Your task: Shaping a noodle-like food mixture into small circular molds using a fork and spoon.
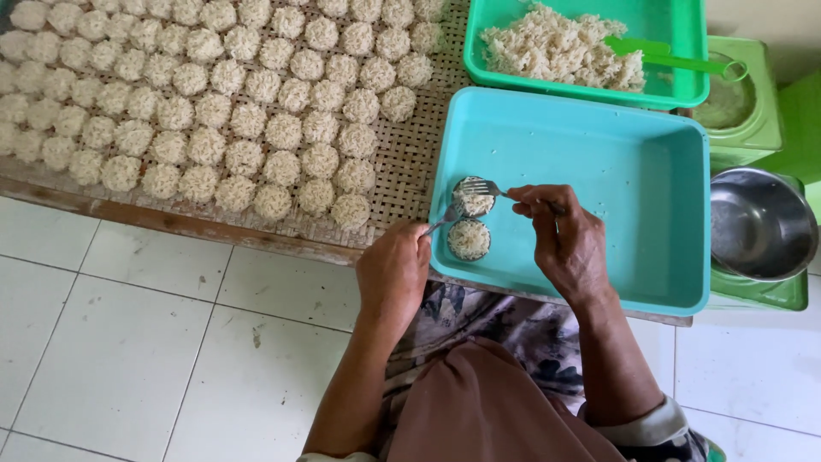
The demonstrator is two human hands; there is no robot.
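A light-blue tray (599,162) lies in front of me with two small round moulds packed with pale noodle-like strands: one (474,198) farther, one (469,240) nearer. My right hand (563,239) holds a fork (489,188) whose tines press on the farther mould. My left hand (393,274) rests at the tray's left rim and holds a second metal utensil (446,217) with its tip between the two moulds.
A woven bamboo mat (410,162) at left carries several rows of round noodle cakes (214,94). A green tub (676,77) behind holds loose noodles (556,47) and a green scoop (676,58). A steel bowl (761,224) sits on green stools at right. White tile floor below.
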